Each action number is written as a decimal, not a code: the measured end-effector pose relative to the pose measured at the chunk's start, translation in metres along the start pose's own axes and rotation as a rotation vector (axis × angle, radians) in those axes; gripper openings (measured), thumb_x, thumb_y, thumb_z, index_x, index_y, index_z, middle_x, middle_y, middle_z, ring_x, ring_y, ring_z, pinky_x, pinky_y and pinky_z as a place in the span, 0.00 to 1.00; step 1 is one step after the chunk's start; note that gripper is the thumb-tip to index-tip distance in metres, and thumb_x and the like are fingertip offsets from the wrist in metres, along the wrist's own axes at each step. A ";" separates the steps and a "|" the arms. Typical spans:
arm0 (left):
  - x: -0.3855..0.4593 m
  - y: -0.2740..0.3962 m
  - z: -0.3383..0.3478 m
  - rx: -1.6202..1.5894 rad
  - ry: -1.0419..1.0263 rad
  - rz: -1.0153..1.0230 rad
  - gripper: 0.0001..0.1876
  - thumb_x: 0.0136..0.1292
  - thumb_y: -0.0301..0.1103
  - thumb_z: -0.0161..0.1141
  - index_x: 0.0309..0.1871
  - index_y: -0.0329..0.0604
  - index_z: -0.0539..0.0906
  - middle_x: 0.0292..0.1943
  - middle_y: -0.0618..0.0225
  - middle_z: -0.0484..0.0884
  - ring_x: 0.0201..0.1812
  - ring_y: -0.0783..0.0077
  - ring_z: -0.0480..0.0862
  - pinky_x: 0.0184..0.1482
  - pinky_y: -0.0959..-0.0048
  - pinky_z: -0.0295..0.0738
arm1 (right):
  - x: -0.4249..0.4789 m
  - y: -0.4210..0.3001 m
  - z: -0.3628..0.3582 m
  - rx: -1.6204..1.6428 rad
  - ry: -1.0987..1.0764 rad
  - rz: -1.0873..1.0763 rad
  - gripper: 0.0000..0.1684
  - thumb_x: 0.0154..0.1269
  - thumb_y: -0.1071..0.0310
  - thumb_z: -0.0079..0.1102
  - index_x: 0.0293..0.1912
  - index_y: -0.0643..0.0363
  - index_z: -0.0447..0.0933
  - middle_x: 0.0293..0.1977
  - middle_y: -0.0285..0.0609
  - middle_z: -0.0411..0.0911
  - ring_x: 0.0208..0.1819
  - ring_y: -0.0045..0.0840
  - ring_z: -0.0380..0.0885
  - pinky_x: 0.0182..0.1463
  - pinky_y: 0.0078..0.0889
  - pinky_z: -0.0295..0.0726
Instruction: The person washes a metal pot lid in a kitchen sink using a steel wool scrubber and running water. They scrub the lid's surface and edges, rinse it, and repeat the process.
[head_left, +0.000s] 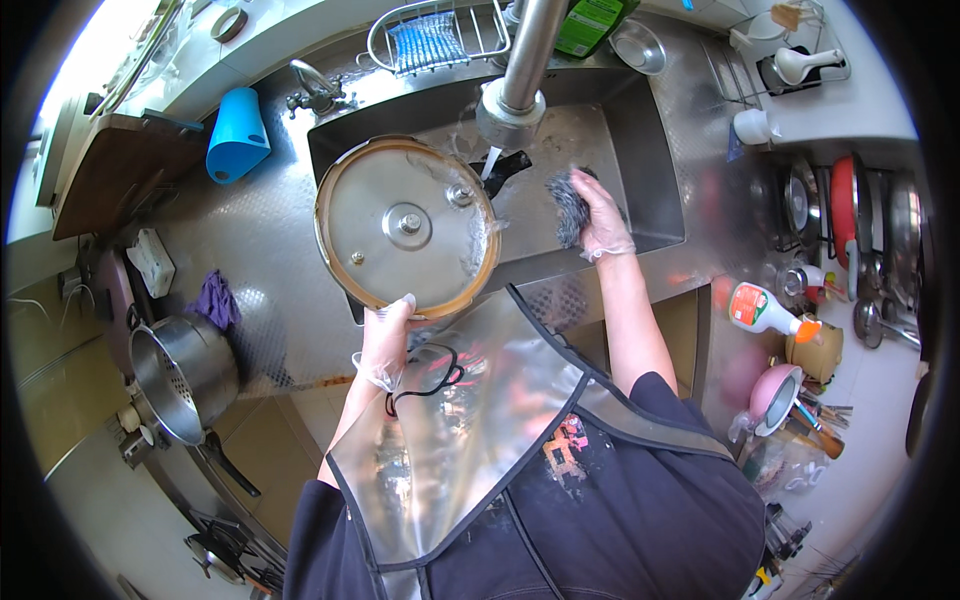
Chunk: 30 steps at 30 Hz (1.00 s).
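My left hand (386, 334), in a clear disposable glove, grips the near rim of a pressure cooker lid (330, 262). The round metal lid is held tilted over the left part of a stainless steel sink (652, 172), its brownish rim and central knob facing up. Its black handle (507, 172) points to the right, near a stream of water from the metal faucet (514, 112). Wet suds or water show along the lid's right side. My right hand (600, 217), also gloved, holds a grey scrubbing pad (568, 206) over the sink, apart from the lid.
A steel pot (187, 367) with a black handle stands at left, near a purple cloth (215, 298). A blue plastic holder (238, 135) and a wire rack (480, 52) are behind the sink. On the right are a spray bottle (761, 309) and a pink bowl (772, 397).
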<state>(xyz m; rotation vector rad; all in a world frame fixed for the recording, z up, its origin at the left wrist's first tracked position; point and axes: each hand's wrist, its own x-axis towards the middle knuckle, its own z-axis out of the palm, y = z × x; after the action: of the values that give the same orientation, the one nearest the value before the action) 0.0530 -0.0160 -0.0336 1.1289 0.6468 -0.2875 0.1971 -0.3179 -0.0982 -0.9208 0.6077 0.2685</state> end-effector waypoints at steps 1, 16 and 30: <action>-0.002 0.000 -0.002 -0.003 0.016 0.002 0.19 0.63 0.25 0.52 0.58 0.30 0.71 0.49 0.56 0.80 0.47 0.58 0.84 0.45 0.58 0.86 | 0.001 0.000 0.008 -0.018 -0.084 0.050 0.22 0.61 0.75 0.64 0.55 0.61 0.72 0.44 0.41 0.78 0.44 0.24 0.79 0.42 0.25 0.81; -0.013 -0.006 -0.013 -0.095 0.086 0.045 0.20 0.65 0.27 0.55 0.59 0.30 0.70 0.49 0.55 0.80 0.46 0.58 0.84 0.46 0.56 0.86 | 0.012 0.023 0.087 0.128 -0.399 0.284 0.21 0.67 0.75 0.44 0.59 0.66 0.61 0.46 0.64 0.77 0.45 0.40 0.82 0.42 0.30 0.86; -0.008 0.002 0.006 -0.066 0.038 0.032 0.22 0.64 0.27 0.56 0.61 0.32 0.69 0.51 0.57 0.80 0.48 0.60 0.84 0.46 0.58 0.85 | -0.014 -0.002 0.075 0.225 -0.411 0.295 0.29 0.63 0.76 0.45 0.65 0.68 0.60 0.57 0.62 0.70 0.52 0.45 0.79 0.42 0.32 0.85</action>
<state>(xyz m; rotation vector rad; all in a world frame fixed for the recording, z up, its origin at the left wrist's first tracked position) 0.0499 -0.0209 -0.0258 1.0830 0.6665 -0.2160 0.2150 -0.2580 -0.0539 -0.5347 0.3798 0.6246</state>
